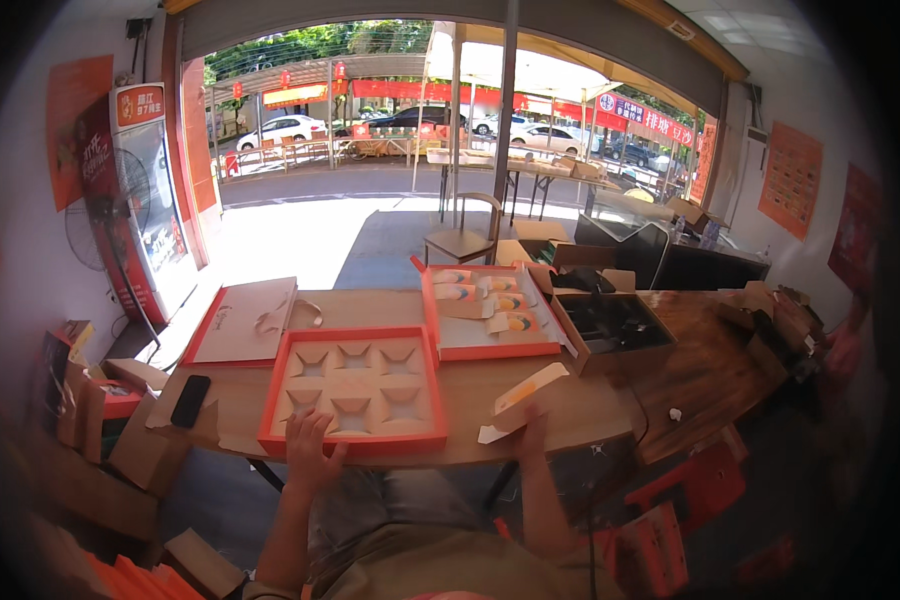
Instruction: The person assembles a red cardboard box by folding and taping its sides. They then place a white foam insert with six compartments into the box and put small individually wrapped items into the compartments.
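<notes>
My left hand (310,448) rests over the front left part of a red gift box (435,395), its fingers spread and its thumb apart near the front wall. Inside the box, a cardboard insert (350,385) has several folded square openings. At the box's right, my right hand (535,432) grips a small cardboard carton (528,392) that tilts upward, with an orange panel along one side and a pale flap at its lower end. Part of the right fingers is hidden behind the carton.
Farther back, another red box (490,352) holds several small printed cartons (510,302). Beside it stands a dark-lined cardboard box (615,330). A flat red-edged lid or box (240,325) and a black phone (191,401) lie at left. A chair (465,243) stands beyond the table.
</notes>
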### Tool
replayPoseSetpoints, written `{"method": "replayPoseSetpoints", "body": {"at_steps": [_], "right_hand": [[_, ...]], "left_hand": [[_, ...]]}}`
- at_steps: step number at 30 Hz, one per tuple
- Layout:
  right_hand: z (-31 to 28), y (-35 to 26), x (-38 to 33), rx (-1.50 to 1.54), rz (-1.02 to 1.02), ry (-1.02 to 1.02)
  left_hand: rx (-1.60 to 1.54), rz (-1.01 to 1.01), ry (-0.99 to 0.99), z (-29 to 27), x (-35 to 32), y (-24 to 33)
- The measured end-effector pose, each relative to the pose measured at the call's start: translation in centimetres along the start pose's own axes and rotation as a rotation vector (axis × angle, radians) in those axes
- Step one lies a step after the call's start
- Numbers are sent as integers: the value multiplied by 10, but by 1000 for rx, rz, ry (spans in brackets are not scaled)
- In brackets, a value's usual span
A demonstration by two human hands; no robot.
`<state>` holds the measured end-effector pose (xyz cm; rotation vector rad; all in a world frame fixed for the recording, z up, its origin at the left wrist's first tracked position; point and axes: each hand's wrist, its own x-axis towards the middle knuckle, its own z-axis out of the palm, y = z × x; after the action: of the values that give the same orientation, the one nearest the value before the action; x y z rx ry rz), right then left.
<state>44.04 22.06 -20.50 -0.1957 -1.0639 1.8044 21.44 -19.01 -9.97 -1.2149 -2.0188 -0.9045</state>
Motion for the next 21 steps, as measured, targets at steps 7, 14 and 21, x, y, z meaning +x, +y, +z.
{"method": "replayPoseSetpoints", "body": {"at_steps": [7,14,21], "right_hand": [[77,-24,-45,472,372,-281],[63,8,-62,408,517,-499],[83,3,-46,358,541,-282]], "left_hand": [[-184,79,147,1,2,-1],[-720,-13,-128,54,6,113],[-1159,-134,-254,130,22,93]]}}
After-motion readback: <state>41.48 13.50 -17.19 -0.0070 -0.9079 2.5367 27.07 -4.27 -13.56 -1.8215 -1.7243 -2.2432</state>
